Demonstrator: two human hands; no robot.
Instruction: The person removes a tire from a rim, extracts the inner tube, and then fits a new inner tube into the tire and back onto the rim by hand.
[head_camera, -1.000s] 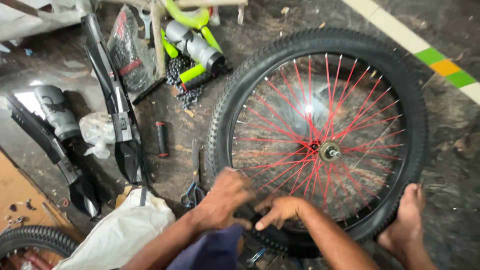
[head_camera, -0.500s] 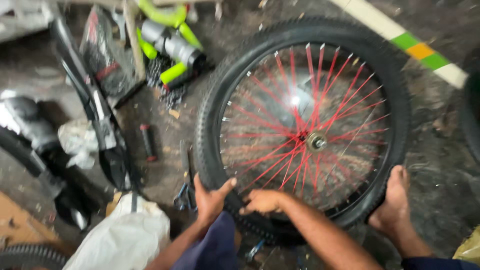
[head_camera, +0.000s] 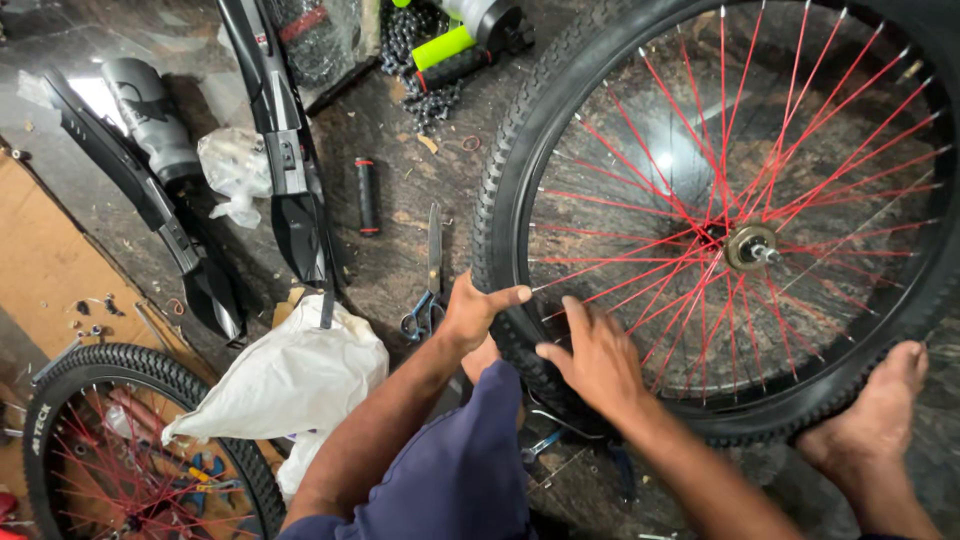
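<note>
Dark stone floor (head_camera: 400, 250) carries a bicycle wheel (head_camera: 745, 245) with red spokes, lying flat; the left hand (head_camera: 475, 315) has its grip closed on the black tyre (head_camera: 505, 200) at the near edge, thumb over the rim; the right hand (head_camera: 600, 360) presses flat beside it, fingers spread, gripping nothing. Just left of the left grip lie scissors (head_camera: 430, 275); a bare foot (head_camera: 880, 410) touches the tyre well right of both hands.

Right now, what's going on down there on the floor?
A person is working on a bicycle wheel with red spokes that lies flat on the dark floor. The left hand grips the tyre at its near edge, thumb over the tread. The right hand presses on the tyre and rim beside it. A bare foot rests against the tyre on the right. Scissors, a black grip, mudguards, a white bag and a second wheel lie around.
</note>
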